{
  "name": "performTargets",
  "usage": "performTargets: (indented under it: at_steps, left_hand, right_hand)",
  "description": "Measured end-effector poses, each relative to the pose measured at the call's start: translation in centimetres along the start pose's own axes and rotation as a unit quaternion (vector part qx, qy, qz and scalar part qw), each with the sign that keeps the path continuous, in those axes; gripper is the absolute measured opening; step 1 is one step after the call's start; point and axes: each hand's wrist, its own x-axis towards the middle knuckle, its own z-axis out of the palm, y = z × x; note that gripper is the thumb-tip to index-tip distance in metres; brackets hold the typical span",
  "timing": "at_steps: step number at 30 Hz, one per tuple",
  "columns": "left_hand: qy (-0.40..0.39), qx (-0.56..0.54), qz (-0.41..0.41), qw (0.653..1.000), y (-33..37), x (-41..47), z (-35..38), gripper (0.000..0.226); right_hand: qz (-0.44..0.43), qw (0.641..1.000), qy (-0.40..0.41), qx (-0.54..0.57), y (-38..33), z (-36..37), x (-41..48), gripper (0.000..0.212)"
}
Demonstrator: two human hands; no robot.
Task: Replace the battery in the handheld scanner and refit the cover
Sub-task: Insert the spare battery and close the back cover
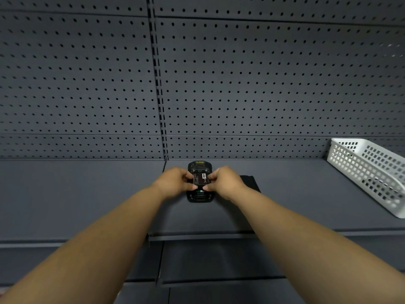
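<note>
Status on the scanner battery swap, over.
Left hand and right hand both pinching the battery over the open scanner on the shelf. Black cover lies beside it, not fitted. White basket far right, nothing obstructing.

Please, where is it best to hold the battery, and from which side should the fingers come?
Probably by its two long side edges: the battery lies flat in the scanner, so the left hand comes from the left and the right hand from the right.
</note>
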Motion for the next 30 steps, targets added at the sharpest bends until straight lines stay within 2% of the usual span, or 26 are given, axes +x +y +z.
performTargets:
  at_steps: [11,18,30]
  left_hand:
    - [-0.01,0.064,0.024,0.998,-0.4,0.4,0.2,0.036]
    - [-0.025,0.089,0.04,0.995,-0.7,0.8,0.1,0.031]
    - [-0.026,0.075,0.057,0.995,-0.8,0.6,0.1,0.027]
  right_hand:
    - [-0.047,0.996,0.028,-0.073,0.3,0.2,-0.3,0.04]
    - [-0.055,0.992,0.007,-0.11,0.1,-0.2,-0.7,0.033]
    - [-0.05,0.994,0.003,-0.101,0.0,-0.3,-0.9,0.024]
